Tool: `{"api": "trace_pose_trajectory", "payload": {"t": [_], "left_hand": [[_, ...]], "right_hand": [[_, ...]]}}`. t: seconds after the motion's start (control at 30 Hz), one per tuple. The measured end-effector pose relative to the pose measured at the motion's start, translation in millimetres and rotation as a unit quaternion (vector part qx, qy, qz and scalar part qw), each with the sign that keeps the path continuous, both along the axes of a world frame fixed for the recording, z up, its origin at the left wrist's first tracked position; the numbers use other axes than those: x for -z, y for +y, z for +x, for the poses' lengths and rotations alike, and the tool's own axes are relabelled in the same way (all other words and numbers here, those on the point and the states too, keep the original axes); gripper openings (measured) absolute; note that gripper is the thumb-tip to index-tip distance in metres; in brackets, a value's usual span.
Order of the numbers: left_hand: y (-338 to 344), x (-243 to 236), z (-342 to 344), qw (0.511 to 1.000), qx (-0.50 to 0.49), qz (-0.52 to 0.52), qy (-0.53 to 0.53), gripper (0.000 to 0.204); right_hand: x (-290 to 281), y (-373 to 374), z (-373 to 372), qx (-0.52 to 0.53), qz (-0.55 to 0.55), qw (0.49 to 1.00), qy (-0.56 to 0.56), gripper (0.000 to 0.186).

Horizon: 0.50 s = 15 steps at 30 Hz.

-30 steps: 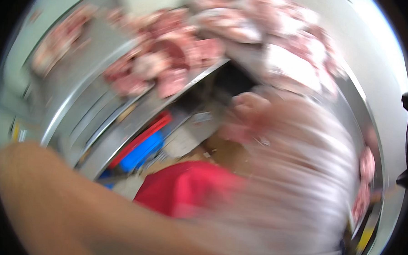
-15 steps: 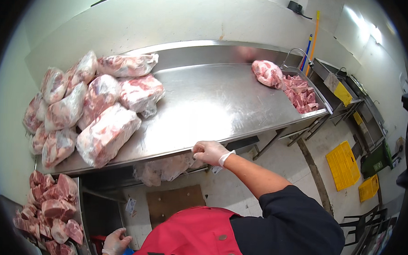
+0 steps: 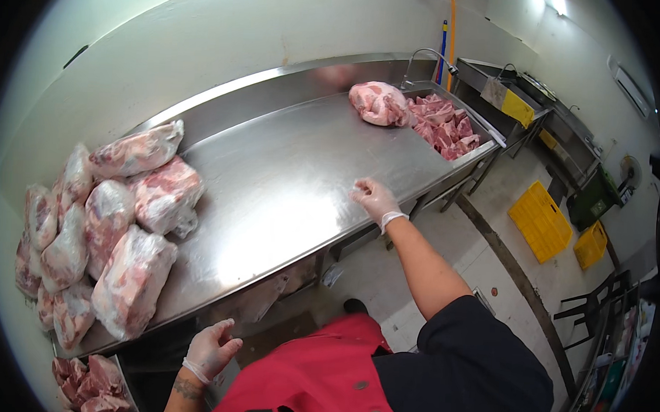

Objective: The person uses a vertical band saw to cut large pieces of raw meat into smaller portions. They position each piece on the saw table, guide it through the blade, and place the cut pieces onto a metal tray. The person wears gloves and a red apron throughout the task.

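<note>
My right hand (image 3: 376,201), in a clear glove, hangs over the front part of the steel table (image 3: 273,167). Its fingers are loosely bent and apart, and nothing shows in them. Lower left, in front of the table's edge, my gloved left hand (image 3: 212,349) is empty, thumb apart from the fingers. Plastic-wrapped meat pieces (image 3: 134,282) lie heaped on the table's left end. A large unwrapped piece of meat (image 3: 379,103) rests at the far right, beside a sink (image 3: 487,147) filled with cut meat (image 3: 445,130).
More cut meat (image 3: 94,387) lies in a container at the lower left. A faucet (image 3: 426,51) arches over the sink. Yellow crates (image 3: 540,221), a green bin (image 3: 594,199) and a black chair (image 3: 587,309) stand to the right. Plastic (image 3: 263,299) shows under the table.
My view has swung to the right. The right hand has moved right, over the table, and the left hand has come up and forward. Both stay empty.
</note>
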<state>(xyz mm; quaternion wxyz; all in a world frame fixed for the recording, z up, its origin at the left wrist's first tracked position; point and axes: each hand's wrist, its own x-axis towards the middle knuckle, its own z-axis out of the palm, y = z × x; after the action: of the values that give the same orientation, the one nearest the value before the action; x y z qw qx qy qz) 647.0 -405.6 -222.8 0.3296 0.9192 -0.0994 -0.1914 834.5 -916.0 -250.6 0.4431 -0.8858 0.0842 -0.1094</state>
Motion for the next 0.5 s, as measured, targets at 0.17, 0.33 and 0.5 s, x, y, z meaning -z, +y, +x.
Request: {"api": "trace_pose_trajectory", "payload": {"t": [0.17,0.33,0.5], "left_hand": [[-68.3,23.5,63.2,0.996,-0.058,-0.065,-0.001,0.052],[-147.4,61.2,118.2,0.979,-0.13,-0.092,0.129,0.049],[-205.4,52.2,148.8,0.964,-0.181,-0.087,0.173,0.05]], "right_hand": [[-13.5,-111.7,121.4,0.045,-0.103,0.981,-0.159,0.059],[-48.1,-220.9,286.2,-0.034,-0.226,0.973,-0.013,0.066],[-62.9,-292.9,411.3,-0.053,-0.426,0.903,-0.002,0.077]]}}
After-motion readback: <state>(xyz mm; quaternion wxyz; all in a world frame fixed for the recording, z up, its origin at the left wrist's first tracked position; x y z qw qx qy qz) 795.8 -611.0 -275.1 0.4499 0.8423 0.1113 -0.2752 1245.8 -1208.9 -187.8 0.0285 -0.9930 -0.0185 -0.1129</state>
